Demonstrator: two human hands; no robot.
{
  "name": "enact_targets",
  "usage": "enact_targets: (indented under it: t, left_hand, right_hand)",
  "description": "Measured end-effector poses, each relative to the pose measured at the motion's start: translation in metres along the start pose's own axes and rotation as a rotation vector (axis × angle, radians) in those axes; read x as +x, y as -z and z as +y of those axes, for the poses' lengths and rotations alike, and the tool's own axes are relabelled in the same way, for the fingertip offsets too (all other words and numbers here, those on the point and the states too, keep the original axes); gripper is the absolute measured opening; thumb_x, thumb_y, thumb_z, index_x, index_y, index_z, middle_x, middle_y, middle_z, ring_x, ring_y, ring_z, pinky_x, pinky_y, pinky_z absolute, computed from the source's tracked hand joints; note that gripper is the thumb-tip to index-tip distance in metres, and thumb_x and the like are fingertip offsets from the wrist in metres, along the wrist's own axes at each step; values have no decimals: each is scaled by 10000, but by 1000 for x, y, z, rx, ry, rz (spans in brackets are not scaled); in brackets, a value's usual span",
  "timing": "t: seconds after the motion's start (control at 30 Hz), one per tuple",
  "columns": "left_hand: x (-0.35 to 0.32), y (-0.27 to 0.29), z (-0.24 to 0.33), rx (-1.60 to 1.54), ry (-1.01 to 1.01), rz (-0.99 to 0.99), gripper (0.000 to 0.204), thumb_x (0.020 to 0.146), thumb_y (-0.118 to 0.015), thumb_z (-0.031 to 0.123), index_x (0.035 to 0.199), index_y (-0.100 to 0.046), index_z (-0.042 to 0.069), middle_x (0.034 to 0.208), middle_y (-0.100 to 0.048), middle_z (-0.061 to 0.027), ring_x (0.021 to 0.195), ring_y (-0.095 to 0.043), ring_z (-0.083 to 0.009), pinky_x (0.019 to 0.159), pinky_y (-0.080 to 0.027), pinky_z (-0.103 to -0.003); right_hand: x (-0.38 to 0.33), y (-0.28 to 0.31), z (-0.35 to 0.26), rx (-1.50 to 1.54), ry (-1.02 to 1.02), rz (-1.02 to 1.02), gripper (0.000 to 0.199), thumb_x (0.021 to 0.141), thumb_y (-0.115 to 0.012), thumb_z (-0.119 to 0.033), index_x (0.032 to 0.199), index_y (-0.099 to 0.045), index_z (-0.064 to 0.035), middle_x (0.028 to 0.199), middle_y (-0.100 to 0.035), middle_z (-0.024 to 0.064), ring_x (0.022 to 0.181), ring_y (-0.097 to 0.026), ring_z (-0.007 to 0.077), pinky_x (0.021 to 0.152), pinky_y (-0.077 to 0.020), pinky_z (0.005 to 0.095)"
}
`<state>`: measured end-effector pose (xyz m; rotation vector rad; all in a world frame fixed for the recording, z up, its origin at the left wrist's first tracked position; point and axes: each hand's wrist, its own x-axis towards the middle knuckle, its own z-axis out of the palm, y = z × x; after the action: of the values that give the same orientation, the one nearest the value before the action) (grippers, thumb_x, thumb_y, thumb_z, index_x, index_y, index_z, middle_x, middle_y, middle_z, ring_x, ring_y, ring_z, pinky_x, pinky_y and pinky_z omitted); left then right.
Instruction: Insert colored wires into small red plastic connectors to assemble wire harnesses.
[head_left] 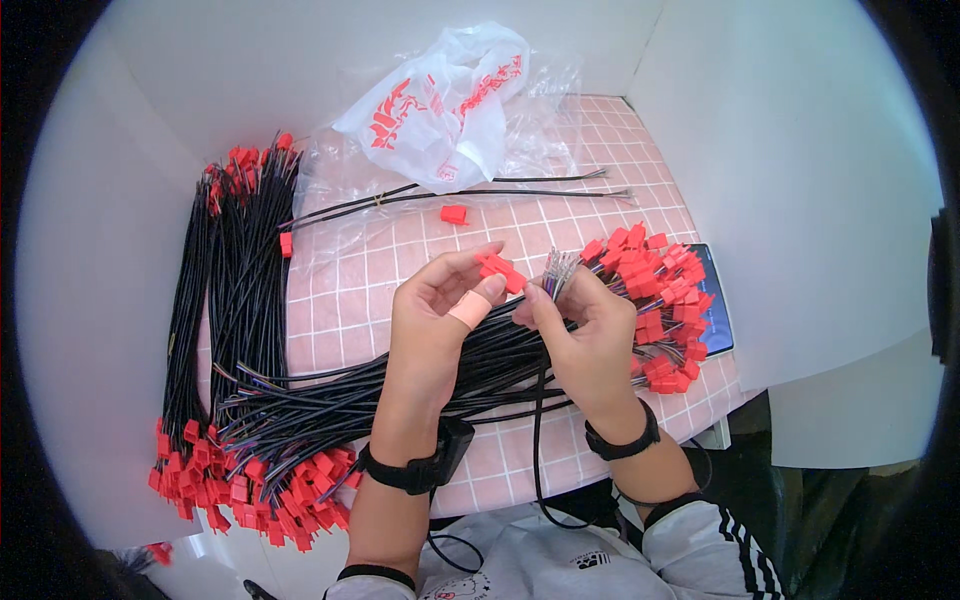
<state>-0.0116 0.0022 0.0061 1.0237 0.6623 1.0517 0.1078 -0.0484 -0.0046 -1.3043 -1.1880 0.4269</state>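
A red connector (500, 270) is pinched in the left hand (435, 320), at eleven o'clock of the right hand (585, 335); wire ends (558, 270) are gripped there, fanned upward to meet it.

Cable bundles (240, 330) and red connector pile (665, 300) flank open checkered tabletop (400, 260) ahead.
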Motion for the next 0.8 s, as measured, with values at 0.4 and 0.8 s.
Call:
enact_targets:
  t: [0.4, 0.8]
  left_hand:
    - [4, 8, -2, -257, 142, 2, 293, 790, -548, 79, 1059, -508, -30, 969, -563, -89, 874, -549, -140, 778, -434, -251]
    - [3, 12, -3, -360, 154, -112, 309, 802, -529, 111, 1075, -476, -23, 1005, -554, -112, 885, -548, -143, 759, -459, -230]
  right_hand:
    - [8, 10, -8, 533, -346, -186, 146, 807, -512, -61, 900, -554, 43, 859, -579, 80, 796, -547, 132, 750, -431, 261]
    - [6, 13, -4, 847, -410, -333, 105, 756, -509, -74, 699, -541, 8, 958, -519, 107, 822, -505, 138, 776, -361, 271]
